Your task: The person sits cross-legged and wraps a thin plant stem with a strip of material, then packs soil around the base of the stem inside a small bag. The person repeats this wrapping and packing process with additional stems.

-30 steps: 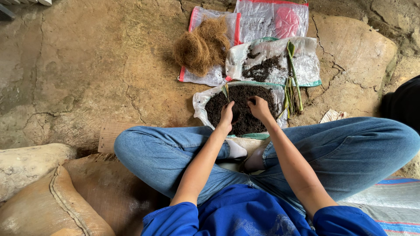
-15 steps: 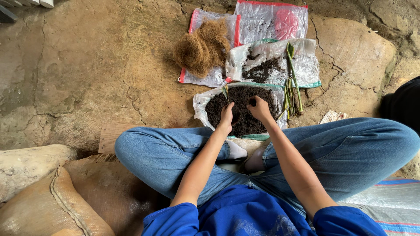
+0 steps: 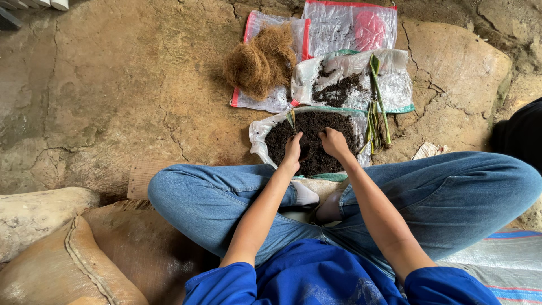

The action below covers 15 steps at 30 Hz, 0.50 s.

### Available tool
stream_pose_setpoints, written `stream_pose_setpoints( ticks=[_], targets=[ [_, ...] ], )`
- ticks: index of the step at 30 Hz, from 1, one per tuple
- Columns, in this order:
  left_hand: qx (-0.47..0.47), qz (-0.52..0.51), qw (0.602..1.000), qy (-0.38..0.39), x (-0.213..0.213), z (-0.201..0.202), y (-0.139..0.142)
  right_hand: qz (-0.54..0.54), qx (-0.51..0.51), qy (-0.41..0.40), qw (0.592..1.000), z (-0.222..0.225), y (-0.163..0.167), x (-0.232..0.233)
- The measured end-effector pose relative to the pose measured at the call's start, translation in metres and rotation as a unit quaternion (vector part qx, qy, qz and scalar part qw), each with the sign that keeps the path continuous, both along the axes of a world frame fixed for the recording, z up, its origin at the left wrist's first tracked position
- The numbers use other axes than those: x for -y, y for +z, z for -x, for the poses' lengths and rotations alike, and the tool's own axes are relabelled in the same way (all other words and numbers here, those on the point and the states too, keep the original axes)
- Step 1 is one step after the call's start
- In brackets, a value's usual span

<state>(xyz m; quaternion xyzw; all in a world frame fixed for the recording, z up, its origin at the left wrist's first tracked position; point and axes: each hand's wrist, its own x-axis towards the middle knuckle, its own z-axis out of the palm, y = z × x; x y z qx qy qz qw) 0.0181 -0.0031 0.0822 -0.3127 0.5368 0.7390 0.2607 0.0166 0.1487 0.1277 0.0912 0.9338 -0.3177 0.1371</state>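
A seated person's left hand (image 3: 292, 150) and right hand (image 3: 333, 142) stay pressed into dark soil (image 3: 313, 141) in an open sack (image 3: 258, 135) (by the crossed legs), fingers curled into it; nothing has shifted since a second ago

Left hand (image 3: 292, 151) and right hand (image 3: 334, 142) barely shifted in dark soil (image 3: 314, 131).

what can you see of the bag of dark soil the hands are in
The bag of soil is a white plastic sack, rolled down and open at the top, filled with dark crumbly soil. It sits on the cracked earthen floor in front of the crossed legs. The left hand and right hand both press into the soil. A green shoot stands at its far edge.
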Motion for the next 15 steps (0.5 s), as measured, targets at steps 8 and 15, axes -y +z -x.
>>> stream_pose_setpoints(
  ticks=[8,15],
  targets=[
    [-0.005,-0.003,1.0,-0.001,0.0011,-0.0011,0.0035,0.055,-0.075,-0.014,0.996,-0.0003,-0.004,-0.0011],
    [-0.06,0.015,0.997,-0.043,-0.0014,0.0006,0.0032,0.197,0.027,-0.087,0.976,0.0023,-0.0057,-0.0008]
  ],
)
